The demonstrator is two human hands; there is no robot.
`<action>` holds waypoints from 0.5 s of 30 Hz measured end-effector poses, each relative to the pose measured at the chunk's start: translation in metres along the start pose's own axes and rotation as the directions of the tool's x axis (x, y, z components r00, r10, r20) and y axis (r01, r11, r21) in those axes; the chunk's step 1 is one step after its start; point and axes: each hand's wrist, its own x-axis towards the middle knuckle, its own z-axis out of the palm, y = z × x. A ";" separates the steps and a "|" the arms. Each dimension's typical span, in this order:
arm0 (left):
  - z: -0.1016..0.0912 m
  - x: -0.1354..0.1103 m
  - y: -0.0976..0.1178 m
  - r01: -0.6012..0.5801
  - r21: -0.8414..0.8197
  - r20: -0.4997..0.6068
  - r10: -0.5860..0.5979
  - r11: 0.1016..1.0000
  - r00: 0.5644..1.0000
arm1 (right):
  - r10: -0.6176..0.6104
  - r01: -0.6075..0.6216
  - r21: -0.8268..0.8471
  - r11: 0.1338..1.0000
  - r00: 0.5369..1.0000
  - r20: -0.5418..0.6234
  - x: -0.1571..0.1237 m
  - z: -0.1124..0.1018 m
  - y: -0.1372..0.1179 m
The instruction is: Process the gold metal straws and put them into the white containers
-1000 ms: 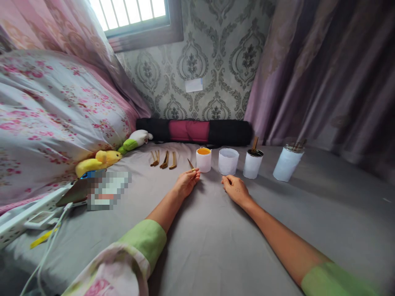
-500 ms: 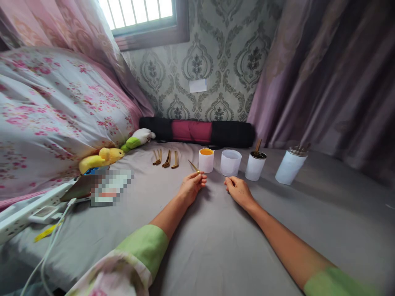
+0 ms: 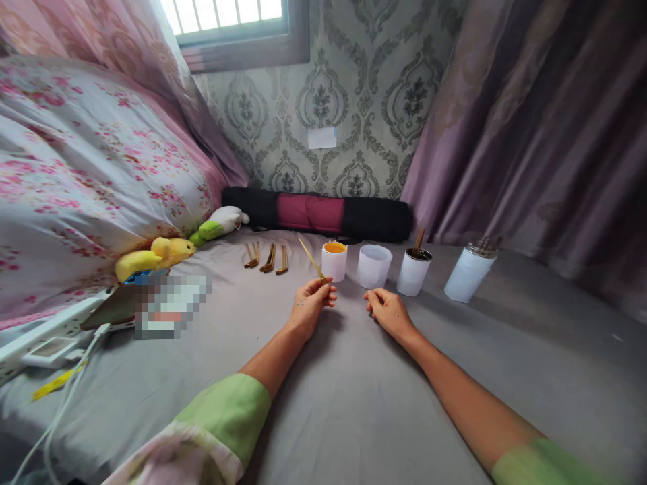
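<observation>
My left hand (image 3: pixel 312 303) pinches the lower end of a thin gold-coloured stick (image 3: pixel 312 260), which slants up and to the left. Just beyond that hand stands a white-wrapped cup (image 3: pixel 333 268) with an orange-yellow inside. My right hand (image 3: pixel 389 311) rests with its fingers curled, and I see nothing in them. A translucent white cup (image 3: pixel 374 271) is directly behind it. Further right stands a white-wrapped can (image 3: pixel 414 277) with brown-gold sticks (image 3: pixel 419 238) in it. Gold sticks with bent ends lie in small bundles (image 3: pixel 267 259) left of the cups.
A tilted white-wrapped container (image 3: pixel 466 276) with a metallic top stands at far right. Behind the cups lies a long black and maroon roll (image 3: pixel 311 213). On the left are plush toys (image 3: pixel 156 259), a blurred-out flat object (image 3: pixel 169 306), a power strip (image 3: pixel 30 347) and white cables (image 3: pixel 75 377).
The stick in my left hand has tilted more upright, and more of it shows. My right hand stays curled in nearly the same place. The whole view has shifted slightly.
</observation>
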 end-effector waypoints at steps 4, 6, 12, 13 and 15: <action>0.003 -0.003 0.001 -0.031 0.081 0.013 0.030 0.996 0.999 | 0.006 -0.007 0.066 0.998 1.000 0.006 0.000 -0.001 0.000; 0.005 -0.004 0.001 -0.056 0.128 0.031 0.052 0.990 0.998 | 0.003 -0.004 0.091 0.996 1.000 0.003 0.000 -0.001 0.001; 0.009 -0.007 0.001 -0.163 0.292 0.101 0.140 0.942 0.985 | 0.026 -0.025 0.133 0.991 1.000 -0.007 0.000 -0.002 0.000; 0.009 -0.008 0.001 -0.177 0.310 0.114 0.148 0.934 0.982 | 0.041 -0.040 0.144 0.989 0.999 -0.005 -0.001 -0.003 -0.001; 0.009 -0.008 -0.001 -0.195 0.344 0.139 0.156 0.919 0.978 | 0.068 -0.067 0.176 0.982 0.998 0.000 -0.002 -0.003 -0.003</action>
